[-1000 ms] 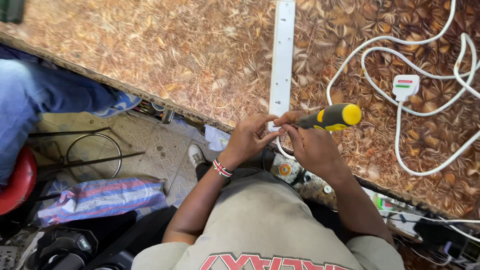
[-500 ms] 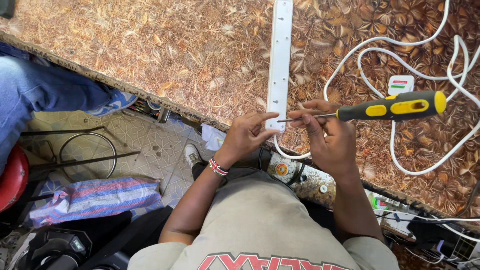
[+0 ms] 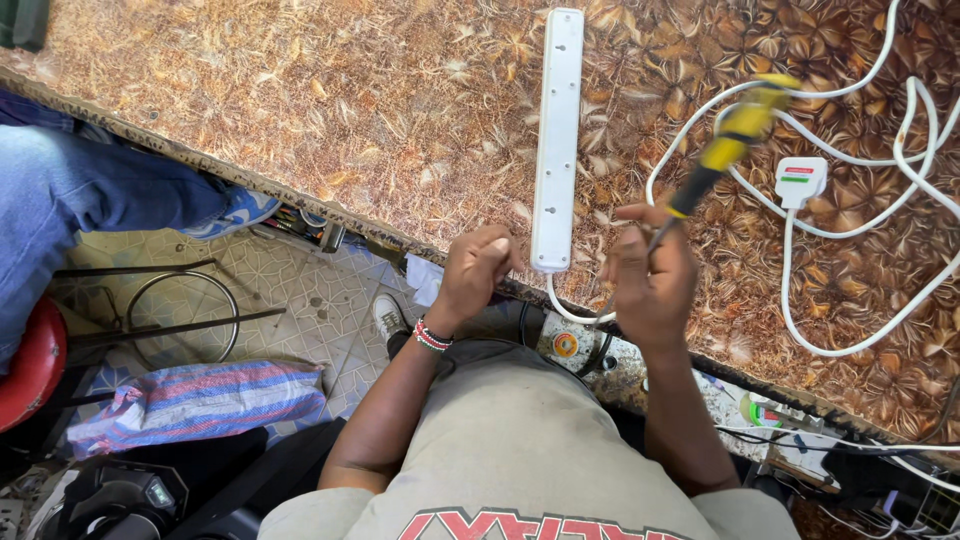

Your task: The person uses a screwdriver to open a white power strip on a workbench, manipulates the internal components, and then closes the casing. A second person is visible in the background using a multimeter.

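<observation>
Beside power strip (image 3: pixel 557 140): white cable (image 3: pixel 850 270), plug (image 3: pixel 800 181); screwdriver (image 3: pixel 725 148) overhead.

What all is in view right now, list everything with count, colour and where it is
power strip: one, white, lying lengthwise on the table, near end at the table edge
screwdriver: one, yellow and black handle, tilted up over the table
cable: one, white, looped on the table's right side
plug: one, white, among the cable loops
table: one, brown leaf-patterned top
bag: one, striped blue, red and white, on the tiled floor at lower left
stool: one, red, at the left edge
another person's leg: one, in blue jeans, upper left
left hand: at the strip's near end, beaded wristband on the wrist
right hand: holding the screwdriver
</observation>
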